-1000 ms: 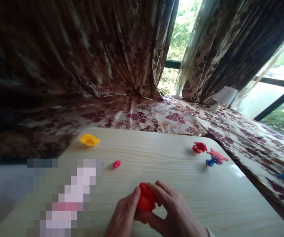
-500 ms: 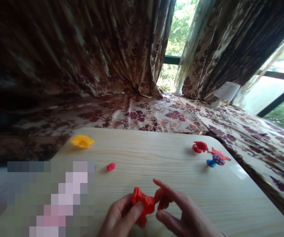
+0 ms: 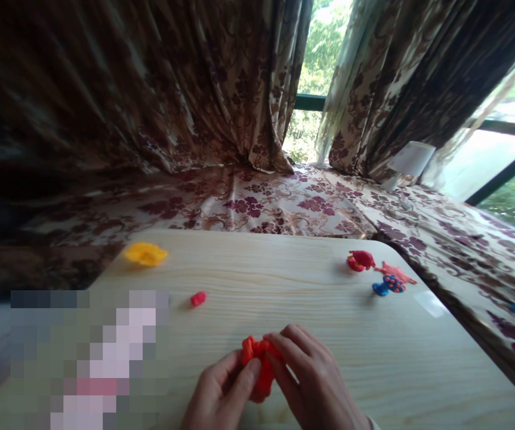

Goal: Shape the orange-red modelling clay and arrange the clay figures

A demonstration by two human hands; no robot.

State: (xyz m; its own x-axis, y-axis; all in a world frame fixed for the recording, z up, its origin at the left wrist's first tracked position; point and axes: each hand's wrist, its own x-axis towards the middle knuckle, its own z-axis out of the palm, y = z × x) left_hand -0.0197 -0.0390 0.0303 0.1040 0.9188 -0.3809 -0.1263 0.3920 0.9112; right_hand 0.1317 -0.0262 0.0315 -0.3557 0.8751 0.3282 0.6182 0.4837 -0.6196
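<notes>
A lump of red modelling clay (image 3: pixel 264 377) with a folded, uneven top is held above the near part of the table. My left hand (image 3: pixel 221 388) grips its left side, the thumb pressed on the front. On the other side, my right hand (image 3: pixel 313 376) pinches the upper right edge between thumb and fingers. Part of the clay is hidden behind the fingers. Farther off, a small pinkish-red clay piece (image 3: pixel 198 298) lies on the wooden table (image 3: pixel 275 280).
Yellow clay (image 3: pixel 145 254) lies at the far left corner. A red crab-like figure (image 3: pixel 361 260), a flat pink piece (image 3: pixel 395 272) and a blue mushroom-like figure (image 3: pixel 389 285) stand far right. A blurred, pixelated patch covers the left. Beyond are a patterned cloth (image 3: pixel 266 203) and a lamp (image 3: pixel 412 160).
My right hand has moved left and closed onto the clay; before, its index finger stuck out. The clay's lower part looks more gathered. The view has shifted slightly.
</notes>
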